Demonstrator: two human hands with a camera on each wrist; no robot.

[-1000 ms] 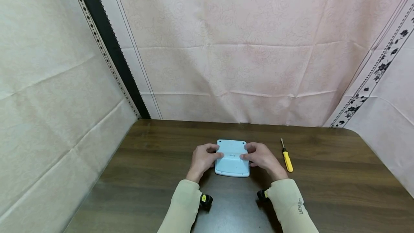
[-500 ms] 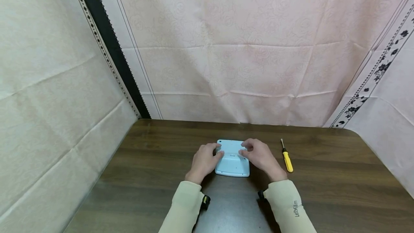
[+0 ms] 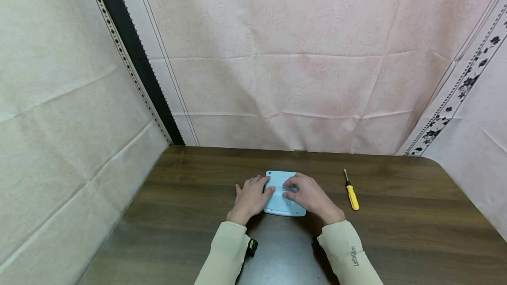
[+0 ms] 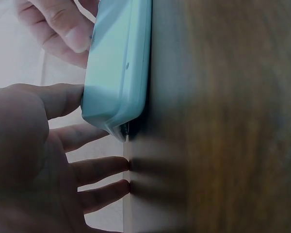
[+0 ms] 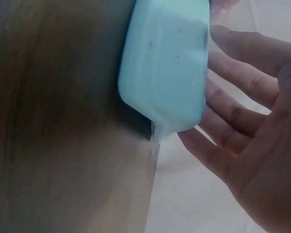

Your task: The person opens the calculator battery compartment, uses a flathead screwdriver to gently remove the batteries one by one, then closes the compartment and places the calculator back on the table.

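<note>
A light blue calculator (image 3: 283, 208) lies back side up on the wooden table, with small screw holes and a raised far half. My left hand (image 3: 249, 199) rests at its left edge, thumb and index finger touching it. In the left wrist view, the other fingers of that hand (image 4: 29, 145) spread down beside the calculator (image 4: 106, 87). My right hand (image 3: 310, 195) reaches over the right side; its thumb and index tips lie apart near the middle of the back. In the right wrist view, this hand's fingers (image 5: 237, 116) extend along the calculator (image 5: 169, 77).
A yellow-handled screwdriver (image 3: 351, 195) lies to the right of my right hand, tip pointing away. The brown wooden table (image 3: 190, 236) ends at a far edge in front of a pale patterned cloth (image 3: 297, 78), which also hangs on both sides.
My right hand has moved left, from the calculator's right edge onto the middle of its back. My left hand's outer fingers have spread out to the left. The calculator has stayed in place.
</note>
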